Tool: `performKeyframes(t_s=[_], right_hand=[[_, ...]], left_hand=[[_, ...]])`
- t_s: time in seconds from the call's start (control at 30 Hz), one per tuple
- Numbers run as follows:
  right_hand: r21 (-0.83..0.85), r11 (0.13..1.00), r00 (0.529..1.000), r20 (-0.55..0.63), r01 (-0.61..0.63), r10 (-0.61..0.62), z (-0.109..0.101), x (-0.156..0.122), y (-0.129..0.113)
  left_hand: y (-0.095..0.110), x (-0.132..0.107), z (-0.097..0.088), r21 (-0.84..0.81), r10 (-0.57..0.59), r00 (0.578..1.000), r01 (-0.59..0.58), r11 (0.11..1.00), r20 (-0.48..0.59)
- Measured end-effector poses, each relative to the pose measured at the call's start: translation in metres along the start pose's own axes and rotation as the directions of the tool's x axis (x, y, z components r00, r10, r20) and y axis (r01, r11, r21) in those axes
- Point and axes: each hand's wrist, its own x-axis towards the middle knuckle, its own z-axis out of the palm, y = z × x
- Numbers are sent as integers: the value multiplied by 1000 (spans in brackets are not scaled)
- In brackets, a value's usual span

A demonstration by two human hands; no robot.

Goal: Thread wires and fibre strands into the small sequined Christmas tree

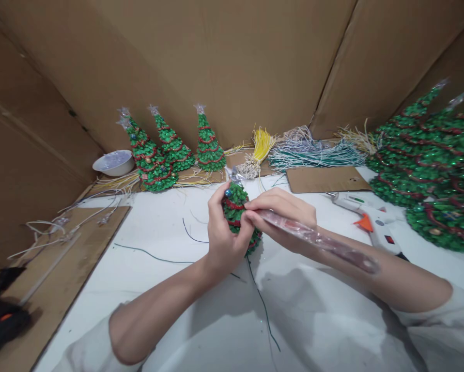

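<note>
A small green sequined Christmas tree (235, 204) with red garland and a clear star on top stands at the middle of the white table (158, 289). My left hand (224, 235) is wrapped round its left side. My right hand (282, 214) pinches at the tree's right side and holds a long clear plastic sleeve (321, 242) with red material inside; the sleeve lies back along my right forearm. A thin dark wire (263, 305) trails from under the tree toward me.
Three finished small trees (170, 147) stand at the back beside a white bowl (113, 163). Bundles of yellow and green-white wires (313, 152) lie along the cardboard wall. Larger green trees (429, 165) fill the right. A white glue gun (375, 227) lies right of my hands.
</note>
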Motion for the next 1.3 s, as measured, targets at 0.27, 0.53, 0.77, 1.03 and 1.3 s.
performKeyframes(t_s=[0.27, 0.53, 0.77, 1.03, 1.3], right_hand=[[7, 993, 992, 51, -117, 116, -7, 7, -4], [7, 981, 980, 42, -194, 194, -7, 14, -9], [-48, 972, 971, 56, -230, 232, -7, 17, -10], [80, 937, 940, 30, -340, 339, -2, 16, -13], [87, 955, 957, -42, -282, 287, 4, 7, -8]], left_hand=[[0, 0, 1, 11, -14, 1000, 14, 1000, -4], [3, 2, 2, 61, 22, 999, -20, 998, -29], [4, 2, 2, 57, 24, 999, -22, 998, -27], [3, 1, 2, 73, 28, 999, -26, 997, -37], [1, 0, 1, 60, -6, 1000, 6, 998, -3]])
